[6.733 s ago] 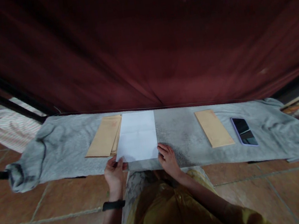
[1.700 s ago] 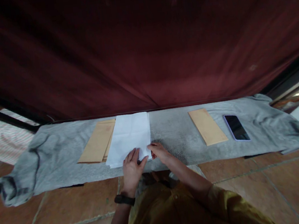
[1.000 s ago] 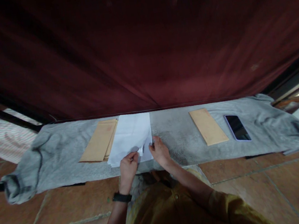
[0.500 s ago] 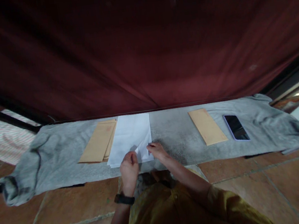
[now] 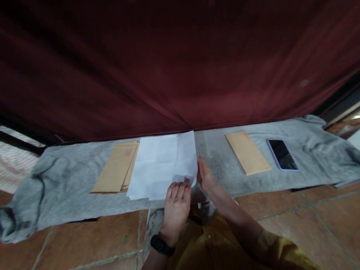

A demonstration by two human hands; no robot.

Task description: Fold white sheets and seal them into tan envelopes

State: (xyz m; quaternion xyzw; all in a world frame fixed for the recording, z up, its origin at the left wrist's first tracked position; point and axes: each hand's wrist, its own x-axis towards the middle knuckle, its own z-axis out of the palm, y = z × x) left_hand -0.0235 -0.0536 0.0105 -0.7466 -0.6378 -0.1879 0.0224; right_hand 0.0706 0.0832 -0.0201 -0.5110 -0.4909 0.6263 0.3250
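Observation:
A top sheet of paper [image 5: 185,152] lies shifted to the right over a stack of white paper [image 5: 152,165], its lower right corner curling up. My left hand [image 5: 177,204], with a black band at the wrist, is closed over the sheet's near edge, fingers together on top and thumb hidden. At the sheet's right edge, my right hand [image 5: 206,177] stands side-on, fingers stretched out and touching the paper. Left of the stack are several brown envelopes [image 5: 113,169], partly overlapping. Another brown envelope [image 5: 248,152] rests apart on the right.
A phone [image 5: 282,154] in a pale purple case lies right of the single envelope. Grey cloth [image 5: 72,181] covers the narrow work surface. Behind it hangs a dark red curtain [image 5: 170,65]. Tiled floor [image 5: 82,247] shows below the near edge.
The top sheet has moved right, off the stack's right edge. My left hand has shifted right along the near edge. My right hand has moved right and its pinch has opened.

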